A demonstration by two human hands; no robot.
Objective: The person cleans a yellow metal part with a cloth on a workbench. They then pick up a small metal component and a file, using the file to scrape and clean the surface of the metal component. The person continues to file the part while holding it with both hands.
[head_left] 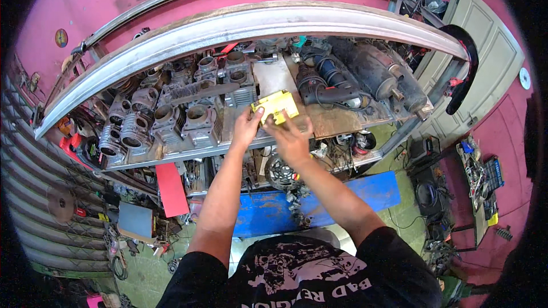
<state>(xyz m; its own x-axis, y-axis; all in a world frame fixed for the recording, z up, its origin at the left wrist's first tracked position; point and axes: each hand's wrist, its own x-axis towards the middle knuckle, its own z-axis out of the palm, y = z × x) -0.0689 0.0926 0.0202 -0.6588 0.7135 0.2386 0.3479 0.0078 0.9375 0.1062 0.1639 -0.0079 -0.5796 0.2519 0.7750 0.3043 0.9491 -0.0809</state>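
Observation:
Over the front edge of the workbench, my left hand (245,128) grips a small yellow box (276,106), with the thumb on its near left corner. My right hand (292,139) is at the box's lower right, its fingers stretched out and apart against or just over its near edge. Some of those fingers are smeared by motion, so I cannot tell how firmly they touch. Behind the box lies a pale flat sheet (272,76). Several metal engine cylinders (201,121) stand left of my hands.
A corded power tool (319,88) and dark exhaust mufflers (374,71) lie on the bench's right. A long curved-looking rail (274,16) spans above the bench. Below are a metal disc (281,171), a blue bench (365,194) and a red panel (171,189).

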